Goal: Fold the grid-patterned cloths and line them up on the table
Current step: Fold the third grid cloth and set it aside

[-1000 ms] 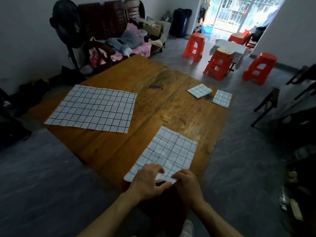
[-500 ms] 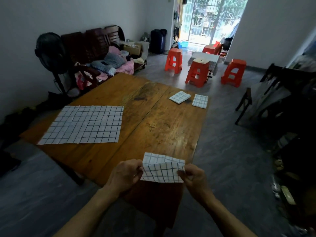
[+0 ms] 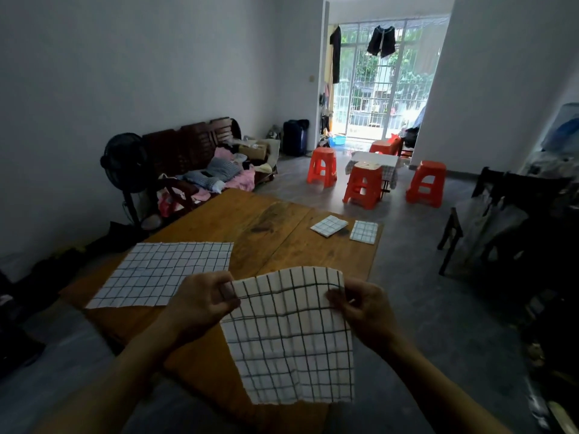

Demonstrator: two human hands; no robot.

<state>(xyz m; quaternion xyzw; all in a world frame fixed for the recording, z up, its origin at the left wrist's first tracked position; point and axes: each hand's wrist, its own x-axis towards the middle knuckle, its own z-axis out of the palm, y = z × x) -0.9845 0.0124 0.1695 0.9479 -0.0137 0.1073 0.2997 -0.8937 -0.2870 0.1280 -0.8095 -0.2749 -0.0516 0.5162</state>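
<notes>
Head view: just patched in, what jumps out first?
Both hands, left hand and right hand, hold a grid cloth up, hanging in front of the near table edge. Another cloth lies flat at left; two folded cloths sit at the far right corner.

Table: bare wood mid-span; flat cloth occupies left side, two folded cloths far right corner.

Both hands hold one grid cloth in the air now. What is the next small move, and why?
Probably lay it back on the table and fold it again. The left hand and right hand pinch the held cloth by its upper edge, and it hangs much larger than the two folded cloths at the far corner.
</notes>
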